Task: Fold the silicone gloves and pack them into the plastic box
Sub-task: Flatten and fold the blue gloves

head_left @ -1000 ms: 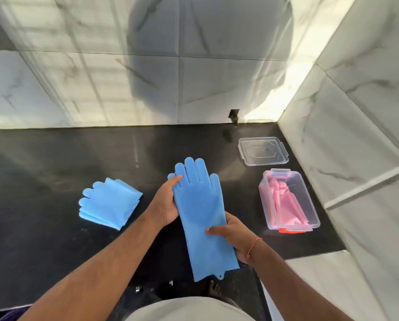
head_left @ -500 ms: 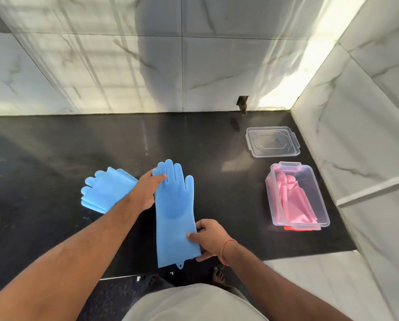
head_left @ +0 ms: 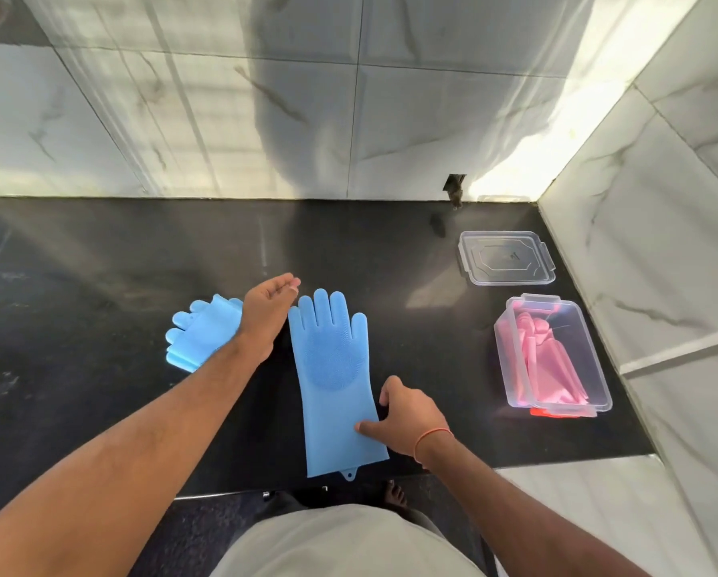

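Your right hand (head_left: 407, 418) pins the flat glove (head_left: 334, 381) by its cuff, left of the box (head_left: 557, 356) on the table (head_left: 99, 264), while your left hand (head_left: 267, 310) hovers loosely open, empty, ready to fold.

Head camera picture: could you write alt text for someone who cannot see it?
A blue glove lies flat on a black counter; the right hand touches its cuff. The left hand hovers open. Pink gloves fill a clear box.
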